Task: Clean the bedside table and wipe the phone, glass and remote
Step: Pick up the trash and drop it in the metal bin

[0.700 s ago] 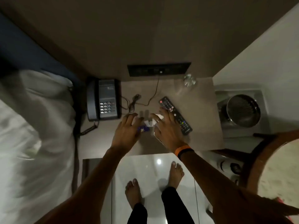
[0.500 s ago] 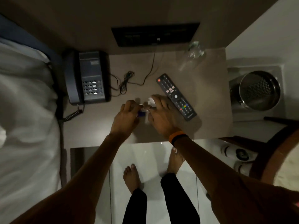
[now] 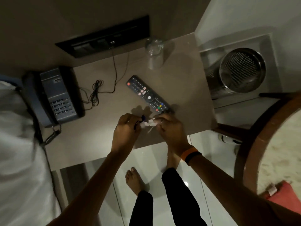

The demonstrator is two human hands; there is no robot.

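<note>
A brown bedside table (image 3: 182, 88) carries a dark desk phone (image 3: 53, 95) at the left, a black remote (image 3: 147, 95) in the middle and a clear glass (image 3: 154, 53) at the back. Above the table's front, my left hand (image 3: 125, 131) holds small dark and blue scraps (image 3: 143, 117). My right hand (image 3: 171, 129) grips crumpled white scraps (image 3: 150, 123) right beside it. Both hands have curled fingers and are lifted off the tabletop, just in front of the remote's near end.
A thin black cable (image 3: 97, 93) runs from the wall socket panel (image 3: 104, 41) and coils beside the phone. A perforated steel bin (image 3: 241, 70) stands right of the table. White bedding (image 3: 17, 152) lies left, a round wooden table (image 3: 270, 147) right.
Both hands have closed on the small scraps and lifted them off the tabletop toward me. The view has moved closer to the table.
</note>
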